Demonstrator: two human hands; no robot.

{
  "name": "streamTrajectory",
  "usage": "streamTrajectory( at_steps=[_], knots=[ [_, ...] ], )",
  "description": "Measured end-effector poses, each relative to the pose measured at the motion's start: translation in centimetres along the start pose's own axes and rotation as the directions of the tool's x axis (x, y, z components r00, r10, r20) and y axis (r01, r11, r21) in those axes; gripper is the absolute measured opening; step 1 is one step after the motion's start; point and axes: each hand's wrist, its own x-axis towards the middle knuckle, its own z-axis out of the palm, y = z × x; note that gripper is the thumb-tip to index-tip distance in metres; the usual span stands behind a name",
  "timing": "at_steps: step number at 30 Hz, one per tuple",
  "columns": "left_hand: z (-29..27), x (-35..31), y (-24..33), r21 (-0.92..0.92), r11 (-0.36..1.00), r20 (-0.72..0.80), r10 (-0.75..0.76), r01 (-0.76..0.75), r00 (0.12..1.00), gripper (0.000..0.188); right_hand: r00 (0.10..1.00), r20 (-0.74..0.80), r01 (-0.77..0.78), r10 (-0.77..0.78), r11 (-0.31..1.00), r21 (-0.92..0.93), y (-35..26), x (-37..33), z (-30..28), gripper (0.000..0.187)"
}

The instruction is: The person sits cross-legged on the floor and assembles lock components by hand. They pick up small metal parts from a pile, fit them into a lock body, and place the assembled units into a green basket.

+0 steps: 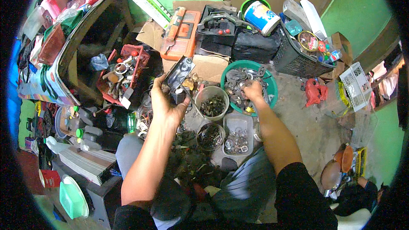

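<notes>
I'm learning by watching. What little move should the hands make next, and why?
Perhaps the right hand should lift one loose part from the green basin: it is down among the parts there, while the left hand holds a dark, shiny piece.

I hold one dark, shiny rectangular part [182, 70] in my left hand [163, 104]. Before me I count one round teal-green plastic basin [273, 86], two round plastic buckets [212, 92] of dark scraps, one clear rectangular plastic tub [237, 122], one red plastic lattice basket [137, 50], one black plastic lattice basket [294, 61] and one orange rectangular case [170, 49].
</notes>
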Motion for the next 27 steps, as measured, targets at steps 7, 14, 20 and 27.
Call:
streamTrajectory(
  at_steps=[7,14,20,27],
  knots=[
    [-0.7,1.4,-0.2,0.083,0.996,-0.046,0.026,-0.022,0.999,0.043,0.945,-0.321,-0.121,0.056,0.975,-0.187,0.3,0.1,0.5,0.029],
    [-1.4,2.2,0.2,0.124,0.992,-0.042,-0.020,0.025,0.999,0.038,0.933,-0.317,-0.227,0.170,0.962,-0.154,-0.4,-0.1,0.6,0.033],
    [-0.9,0.7,0.4,0.163,0.986,0.053,-0.020,0.011,0.998,0.046,0.941,-0.327,0.034,-0.082,0.988,-0.151,-3.0,0.6,-1.4,0.030],
    [-1.1,-0.7,1.1,0.058,0.997,0.229,-0.069,0.057,0.971,0.045,0.911,-0.161,0.406,-0.381,0.897,0.173,-13.1,-4.1,-3.9,0.021]
  ],
)
